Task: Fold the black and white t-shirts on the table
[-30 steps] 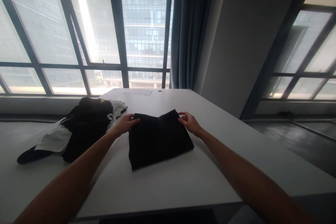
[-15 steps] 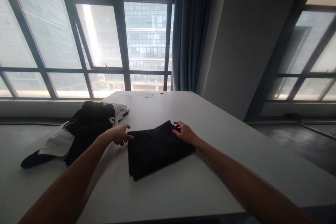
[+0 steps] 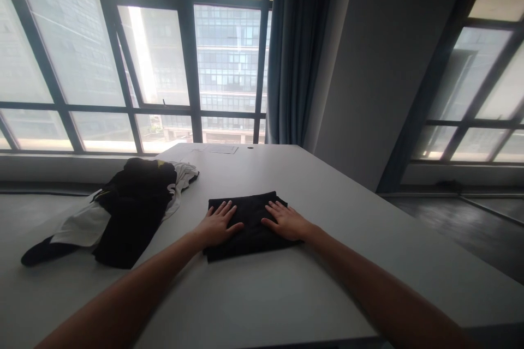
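Observation:
A folded black garment (image 3: 251, 218) lies flat on the white table (image 3: 254, 300) in front of me; its exact kind cannot be made out. My left hand (image 3: 219, 224) rests palm down on its left part, fingers spread. On the right part lies my right hand (image 3: 286, 221), also flat with its fingers apart. Neither hand grips the cloth. Part of the garment's top and its right edge are hidden under the hands.
To the left is a loose pile of black and white clothes (image 3: 139, 191). A sheet of paper (image 3: 223, 149) lies at the table's far end, beside a dark round spot (image 3: 250, 148). Beyond stand windows, a blue curtain (image 3: 289, 65) and a grey pillar (image 3: 352, 76).
My left hand has moved from the garment's left corner onto its top. The right hand now lies flat. The garment has turned slightly, and its near left corner sits farther from me.

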`<state>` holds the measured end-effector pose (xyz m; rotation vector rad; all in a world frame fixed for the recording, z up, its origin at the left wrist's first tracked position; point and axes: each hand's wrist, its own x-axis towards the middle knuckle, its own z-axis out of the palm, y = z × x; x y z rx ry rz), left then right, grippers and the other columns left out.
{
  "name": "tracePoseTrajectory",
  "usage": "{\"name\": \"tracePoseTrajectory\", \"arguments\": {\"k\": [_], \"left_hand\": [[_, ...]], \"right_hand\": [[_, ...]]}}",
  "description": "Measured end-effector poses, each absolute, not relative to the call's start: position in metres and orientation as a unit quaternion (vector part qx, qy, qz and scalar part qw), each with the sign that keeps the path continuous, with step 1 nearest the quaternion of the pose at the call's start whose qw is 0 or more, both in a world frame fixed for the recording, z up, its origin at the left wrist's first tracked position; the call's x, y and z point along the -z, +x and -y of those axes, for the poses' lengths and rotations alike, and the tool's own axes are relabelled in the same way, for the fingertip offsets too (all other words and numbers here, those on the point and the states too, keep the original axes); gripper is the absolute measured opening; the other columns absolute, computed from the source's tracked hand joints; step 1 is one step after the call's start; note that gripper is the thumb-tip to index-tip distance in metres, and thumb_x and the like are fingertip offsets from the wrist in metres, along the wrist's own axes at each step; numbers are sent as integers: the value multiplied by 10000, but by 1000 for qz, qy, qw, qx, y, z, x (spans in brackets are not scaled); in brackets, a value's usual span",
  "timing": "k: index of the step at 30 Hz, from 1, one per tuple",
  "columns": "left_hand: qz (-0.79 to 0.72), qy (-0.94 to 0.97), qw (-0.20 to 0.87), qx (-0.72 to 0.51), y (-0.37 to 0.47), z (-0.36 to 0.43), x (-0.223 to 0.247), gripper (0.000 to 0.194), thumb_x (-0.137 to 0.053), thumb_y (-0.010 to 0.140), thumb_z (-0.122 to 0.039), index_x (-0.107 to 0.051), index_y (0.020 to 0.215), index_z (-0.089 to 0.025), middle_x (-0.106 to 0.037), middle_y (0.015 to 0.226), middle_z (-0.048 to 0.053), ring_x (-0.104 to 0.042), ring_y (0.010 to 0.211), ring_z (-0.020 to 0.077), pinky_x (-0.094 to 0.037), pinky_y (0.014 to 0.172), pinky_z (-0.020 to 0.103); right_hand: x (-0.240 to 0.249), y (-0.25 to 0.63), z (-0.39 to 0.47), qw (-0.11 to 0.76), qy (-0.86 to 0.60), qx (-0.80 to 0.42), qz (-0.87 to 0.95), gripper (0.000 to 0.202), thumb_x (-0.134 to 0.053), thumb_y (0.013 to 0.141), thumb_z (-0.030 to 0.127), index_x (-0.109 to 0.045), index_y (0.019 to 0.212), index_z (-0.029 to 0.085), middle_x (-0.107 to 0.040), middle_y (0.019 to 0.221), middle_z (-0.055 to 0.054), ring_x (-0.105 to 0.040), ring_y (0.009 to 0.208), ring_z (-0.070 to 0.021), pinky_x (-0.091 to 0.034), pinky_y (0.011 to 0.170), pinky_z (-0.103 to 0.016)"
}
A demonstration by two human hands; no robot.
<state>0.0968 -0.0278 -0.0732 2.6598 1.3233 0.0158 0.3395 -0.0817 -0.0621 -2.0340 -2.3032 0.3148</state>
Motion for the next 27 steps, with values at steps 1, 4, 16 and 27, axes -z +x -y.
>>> {"name": "tracePoseTrajectory", "arguments": {"k": [1, 4, 16, 27], "left_hand": [[-447, 891, 83, -11, 95, 24, 73, 869, -191, 915, -724, -186, 1557, -138, -51, 1612, 119, -32, 1493, 279, -82, 1186, 497], [-434, 896, 93, -16, 97, 23, 69, 912, -234, 882, -771, -198, 1556, -157, -48, 1611, 122, -32, 1491, 297, -73, 1184, 508], [-359, 924, 120, -57, 115, 12, 81, 819, -258, 890, -761, -268, 1538, -260, -131, 1613, 25, -63, 1494, 263, -64, 1197, 464], [-455, 884, 91, -58, 103, -35, 85, 828, -230, 896, -740, -257, 1541, -222, -125, 1615, 49, -73, 1494, 261, -108, 1186, 469]], "right_hand": [[61, 340, 82, 20, -677, -89, 731, 795, -251, 934, 682, -309, 1526, 155, -198, 1599, -96, -162, 1475, -305, -129, 1181, -506], [59, 333, 82, 55, -691, -20, 721, 768, -244, 953, 645, -413, 1473, 106, -326, 1546, -163, -275, 1435, -320, -135, 1172, -508], [74, 333, 55, 65, -619, -95, 777, 803, -284, 910, 693, -297, 1532, 186, -177, 1608, -28, -111, 1488, -258, -81, 1198, -438], [80, 368, 24, 61, -699, -80, 708, 834, -252, 914, 700, -246, 1546, 157, -173, 1611, -42, -117, 1489, -224, -104, 1196, -399]]}}
